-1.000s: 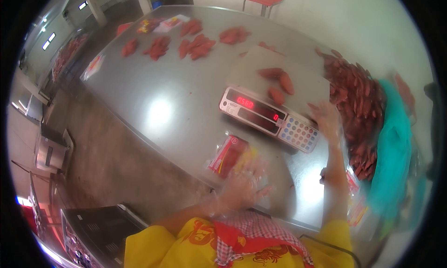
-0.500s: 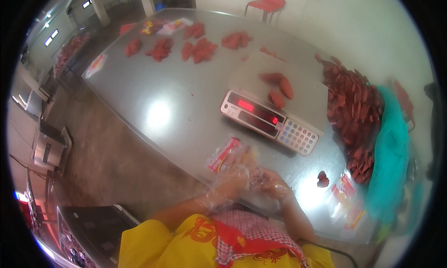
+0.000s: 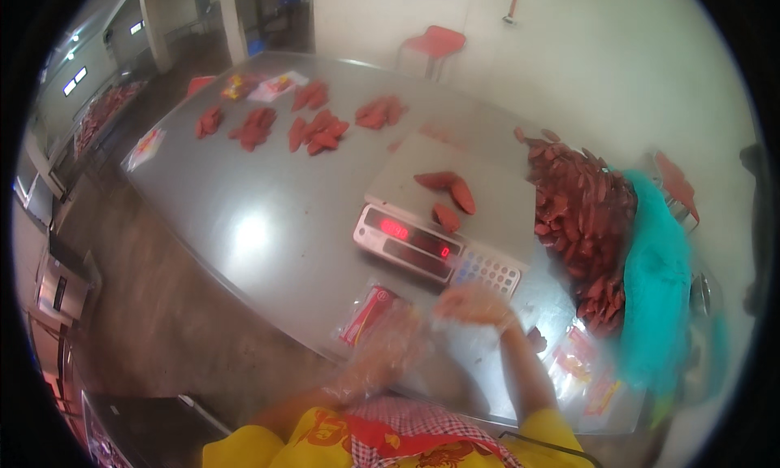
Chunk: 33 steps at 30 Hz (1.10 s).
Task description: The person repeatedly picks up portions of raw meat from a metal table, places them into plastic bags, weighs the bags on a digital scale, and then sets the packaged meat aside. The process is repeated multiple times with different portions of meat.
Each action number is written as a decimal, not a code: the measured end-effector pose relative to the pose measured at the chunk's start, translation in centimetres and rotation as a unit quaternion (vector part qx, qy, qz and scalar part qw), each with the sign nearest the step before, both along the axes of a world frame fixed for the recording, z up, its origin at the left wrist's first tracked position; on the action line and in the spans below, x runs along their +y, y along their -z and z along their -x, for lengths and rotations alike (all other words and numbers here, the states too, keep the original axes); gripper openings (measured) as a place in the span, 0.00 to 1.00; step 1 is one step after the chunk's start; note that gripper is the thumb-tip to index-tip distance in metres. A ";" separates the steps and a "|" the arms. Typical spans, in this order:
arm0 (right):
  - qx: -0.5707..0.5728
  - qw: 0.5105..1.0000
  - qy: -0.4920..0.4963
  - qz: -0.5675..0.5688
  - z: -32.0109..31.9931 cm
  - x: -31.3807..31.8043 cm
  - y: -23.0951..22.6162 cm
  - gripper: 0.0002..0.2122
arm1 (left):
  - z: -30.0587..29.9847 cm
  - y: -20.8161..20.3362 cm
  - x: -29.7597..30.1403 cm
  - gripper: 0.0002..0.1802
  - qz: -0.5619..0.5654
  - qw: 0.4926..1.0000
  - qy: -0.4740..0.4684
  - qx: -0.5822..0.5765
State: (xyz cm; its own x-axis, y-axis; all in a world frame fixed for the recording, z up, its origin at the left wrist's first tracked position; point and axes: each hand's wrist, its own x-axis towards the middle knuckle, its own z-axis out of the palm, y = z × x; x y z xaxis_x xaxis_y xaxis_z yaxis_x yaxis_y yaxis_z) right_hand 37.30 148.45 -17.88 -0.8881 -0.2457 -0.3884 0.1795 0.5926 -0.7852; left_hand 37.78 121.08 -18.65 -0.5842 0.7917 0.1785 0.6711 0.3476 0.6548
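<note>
My left hand (image 3: 396, 344), in a clear plastic glove, is low over the near edge of the steel table. It is beside a red and clear plastic packet (image 3: 367, 317) and overlaps its edge; its fingers are blurred. My right hand (image 3: 478, 307), gloved too, is just in front of the scale's keypad, its fingers pointing left and smeared by motion. Whether either hand holds anything cannot be made out. On the flat plate of the digital scale (image 3: 406, 244) lie several reddish-brown, elongated pieces (image 3: 447, 196). Red digits glow on its display.
A large heap of similar pieces (image 3: 577, 224) lies at the right beside a turquoise net (image 3: 654, 281). Small groups of pieces (image 3: 321, 131) and packets (image 3: 276, 86) sit at the table's far left. More packets (image 3: 585, 366) lie near right. A red stool (image 3: 435, 41) stands beyond.
My hands, close together before, are now apart, the right one farther out by the keypad. The view has shifted, so the table sits lower and more to the left.
</note>
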 end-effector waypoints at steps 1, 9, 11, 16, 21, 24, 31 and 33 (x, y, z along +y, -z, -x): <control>0.075 0.993 0.078 0.042 1.7 1.1 -1.8 0.16 | 0.1 0.1 0.1 0.34 0.010 1.000 0.002 0.025; 0.373 0.842 0.167 -0.352 16.4 4.3 -2.7 0.14 | 0.0 0.4 0.9 0.47 0.204 0.972 -0.030 0.117; 0.331 0.851 0.173 -0.368 16.6 4.4 -2.5 0.13 | -0.1 0.0 0.9 0.48 0.218 0.971 0.044 0.081; 0.192 0.889 0.398 0.122 7.2 4.6 -6.2 0.20 | -1.1 -0.9 0.2 0.49 0.011 0.976 0.209 -0.058; 0.070 0.898 0.386 0.197 -8.5 2.7 -3.8 0.31 | -1.3 0.3 0.2 0.44 0.087 0.992 0.001 0.092; -0.016 0.918 0.316 0.237 -14.1 0.0 0.9 0.32 | -0.5 1.6 0.5 0.38 0.241 0.960 0.001 0.146; -0.141 0.841 0.248 0.459 -10.1 -7.0 3.7 0.28 | 0.3 1.7 0.1 0.31 0.126 0.990 0.028 0.051; -0.110 0.898 0.171 0.391 -6.9 -7.9 4.4 0.23 | 0.1 1.3 0.0 0.30 0.105 0.990 0.024 0.087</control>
